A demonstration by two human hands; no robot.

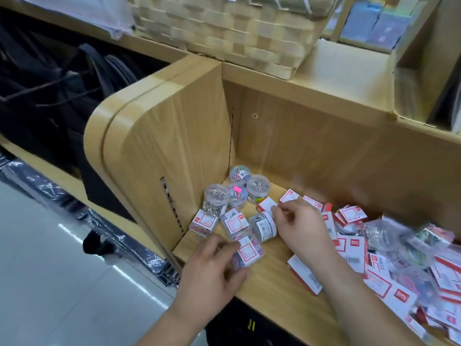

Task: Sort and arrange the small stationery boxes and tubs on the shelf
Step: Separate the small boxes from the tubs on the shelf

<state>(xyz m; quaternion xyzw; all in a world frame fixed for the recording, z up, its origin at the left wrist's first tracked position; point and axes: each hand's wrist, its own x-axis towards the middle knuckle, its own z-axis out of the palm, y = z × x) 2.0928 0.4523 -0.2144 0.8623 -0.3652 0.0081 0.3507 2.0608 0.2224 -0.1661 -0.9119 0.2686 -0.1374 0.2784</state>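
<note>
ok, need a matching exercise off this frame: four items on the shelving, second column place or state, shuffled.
Things:
1. woven beige basket
2. clear round tub with pink sticker on its lid
3. clear round tub with white wrap label
4. small clear box with red-and-white label, nearest the front edge

Places or states:
A. lying on its side
B. gripped by the left hand
C. on the upper shelf
D. upright, in the back-left corner cluster

Pairs: 1-C, 2-D, 3-A, 4-B
</note>
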